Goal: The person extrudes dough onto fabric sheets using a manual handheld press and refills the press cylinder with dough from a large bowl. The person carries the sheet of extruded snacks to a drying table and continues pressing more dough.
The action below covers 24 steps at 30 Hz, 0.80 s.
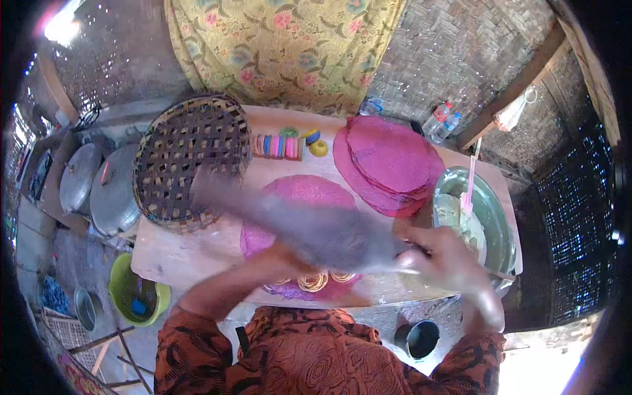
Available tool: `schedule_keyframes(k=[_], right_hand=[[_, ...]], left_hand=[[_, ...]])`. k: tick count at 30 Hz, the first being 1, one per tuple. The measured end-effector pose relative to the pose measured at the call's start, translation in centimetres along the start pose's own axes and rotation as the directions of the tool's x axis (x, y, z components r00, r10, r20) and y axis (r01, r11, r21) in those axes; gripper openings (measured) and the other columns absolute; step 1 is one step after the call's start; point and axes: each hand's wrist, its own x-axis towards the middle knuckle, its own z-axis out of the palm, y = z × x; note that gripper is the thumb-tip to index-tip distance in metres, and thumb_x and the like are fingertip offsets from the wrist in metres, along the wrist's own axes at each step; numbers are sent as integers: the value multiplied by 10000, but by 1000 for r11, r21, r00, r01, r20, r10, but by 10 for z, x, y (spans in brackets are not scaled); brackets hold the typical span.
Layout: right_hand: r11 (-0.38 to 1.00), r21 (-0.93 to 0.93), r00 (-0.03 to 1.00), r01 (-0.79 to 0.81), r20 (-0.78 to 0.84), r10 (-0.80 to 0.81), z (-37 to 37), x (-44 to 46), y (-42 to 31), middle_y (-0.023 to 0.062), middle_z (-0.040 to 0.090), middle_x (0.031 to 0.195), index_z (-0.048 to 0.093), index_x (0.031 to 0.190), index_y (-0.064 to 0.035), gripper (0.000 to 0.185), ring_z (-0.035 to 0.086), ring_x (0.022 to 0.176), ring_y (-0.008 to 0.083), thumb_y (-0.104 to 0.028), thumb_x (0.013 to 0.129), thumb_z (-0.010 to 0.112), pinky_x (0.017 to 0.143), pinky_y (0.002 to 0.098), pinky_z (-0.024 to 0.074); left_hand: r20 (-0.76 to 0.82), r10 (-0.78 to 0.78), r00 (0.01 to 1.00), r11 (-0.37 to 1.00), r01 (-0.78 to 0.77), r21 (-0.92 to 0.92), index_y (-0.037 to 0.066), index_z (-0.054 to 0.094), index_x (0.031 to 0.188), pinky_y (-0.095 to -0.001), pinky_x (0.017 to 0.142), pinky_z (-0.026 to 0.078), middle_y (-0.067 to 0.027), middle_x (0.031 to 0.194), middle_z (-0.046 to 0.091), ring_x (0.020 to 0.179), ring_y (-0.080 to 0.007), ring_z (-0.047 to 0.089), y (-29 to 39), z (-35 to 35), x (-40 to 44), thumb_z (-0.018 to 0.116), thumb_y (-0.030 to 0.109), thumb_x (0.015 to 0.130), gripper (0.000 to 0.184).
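The right hand (446,253) seems to grip one end of the dark tool (329,230), probably to leave its length free above the pink sheet (306,189); whether the left hand (286,260) holds anything, one cannot tell.

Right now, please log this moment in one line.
right hand: holds blurred grey object; left hand: grip unclear; pink sheet: on table

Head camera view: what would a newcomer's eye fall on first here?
Probably the stack of round pink sheets on the far right of the table, with a yellow floral cloth hanging behind. Nearer, a long dark shape, too blurred to name, stretches leftward from the right hand across the table. On the left sits a large openwork woven basket.
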Motion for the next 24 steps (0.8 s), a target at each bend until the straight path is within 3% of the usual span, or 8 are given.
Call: schedule_keyframes(k=[1,6,8,11,16,19,22,24], right_hand=[[910,-378,948,170,-191,-256,10,-6,-7,109,569,584,622,861,-32,532,581,508,274,-556,860,531,489,352,456],[906,-347,963,244,-23,-268,39,13,63,138,597,639,623,805,-39,448,607,593,346,-470,886,536,557,407,468],[977,212,990,-7,142,-24,55,31,97,171,630,741,639,913,-33,417,643,728,310,-428,915,506,629,419,478],[806,-117,786,580,-180,-592,45,31,26,218,623,930,564,1163,-25,482,612,938,304,-436,945,436,780,400,475],[922,265,811,283,447,-377,-19,-16,-119,207,589,1087,449,1290,-37,493,584,992,383,-332,902,526,859,423,465],[594,-83,599,800,55,-799,-19,-15,-54,222,599,1033,391,1276,-63,418,586,982,402,-131,895,547,763,451,498],[891,33,768,453,-522,-371,-47,-20,-29,51,535,692,391,1203,-45,331,520,585,115,-93,916,548,525,289,422],[930,-18,692,367,-664,-285,-77,-29,4,74,522,811,409,1175,-43,314,524,619,153,-73,900,556,524,279,421]], left_hand=[[40,-5,999,1000,6,-18,48,503,1240,-381,1000,378,-127,1201,551,1123,-262,518,5,9,-9,656,171,817,466],[28,-7,1000,993,11,-122,49,527,1190,-377,929,405,-105,1120,570,1042,-243,542,41,44,-12,661,167,816,415],[10,5,1000,993,-4,-118,50,537,1171,-376,900,416,-96,1087,577,1010,-235,552,49,53,-3,663,165,815,395],[61,35,998,991,-27,-130,50,552,1141,-374,857,432,-83,1039,589,962,-223,567,48,37,11,666,163,814,365],[253,60,966,983,-14,-181,51,576,1092,-370,786,459,-60,958,608,881,-204,591,54,13,44,671,158,812,314],[290,60,955,973,9,-231,52,590,1062,-368,743,475,-47,909,619,833,-192,606,53,13,61,674,156,811,284],[193,40,980,947,24,-320,52,605,1033,-366,701,492,-34,861,631,784,-180,621,41,19,67,677,153,810,255],[54,-4,999,938,22,-347,53,614,1013,-365,672,503,-25,829,638,752,-173,631,19,30,68,679,151,810,235]])
